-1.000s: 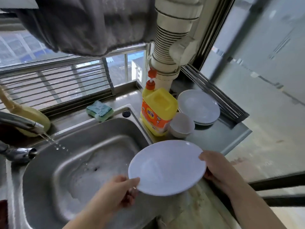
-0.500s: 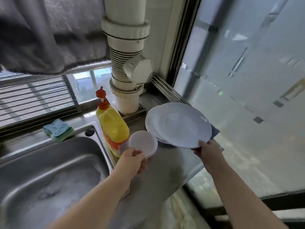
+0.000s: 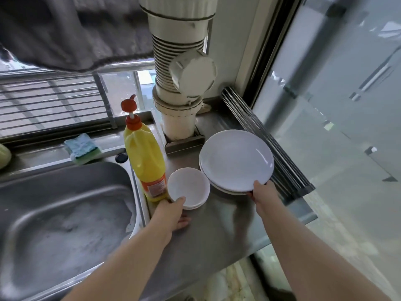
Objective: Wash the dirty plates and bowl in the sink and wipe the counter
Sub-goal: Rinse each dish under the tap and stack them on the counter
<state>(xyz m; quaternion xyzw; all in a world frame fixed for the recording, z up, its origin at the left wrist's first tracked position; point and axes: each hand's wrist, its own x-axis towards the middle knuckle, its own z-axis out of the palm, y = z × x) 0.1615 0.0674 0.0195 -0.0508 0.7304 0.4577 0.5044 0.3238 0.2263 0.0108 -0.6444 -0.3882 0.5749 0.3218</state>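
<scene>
Right hand: the right hand (image 3: 261, 192) pinches the near rim of the top plate (image 3: 236, 159), likely to seat it squarely on the plates (image 3: 225, 190) stacked right of the soap bottle (image 3: 145, 157).
Left hand: the left hand (image 3: 171, 211) holds the near edge of the bowl (image 3: 188, 187), thumb on its rim, probably steadying it just right of the bottle.
Sink: the sink (image 3: 65, 213) lies left of the bottle, suds in its basin.
Sponge: the sponge (image 3: 82, 148) rests behind the sink, left of the bottle, handy for the counter (image 3: 217, 231) wipe.
Stage: washing seems done; wiping remains.

Sink (image 3: 65, 213) cut off at the left edge; lower plates (image 3: 225, 190) mostly hidden beneath the top plate (image 3: 236, 159)
</scene>
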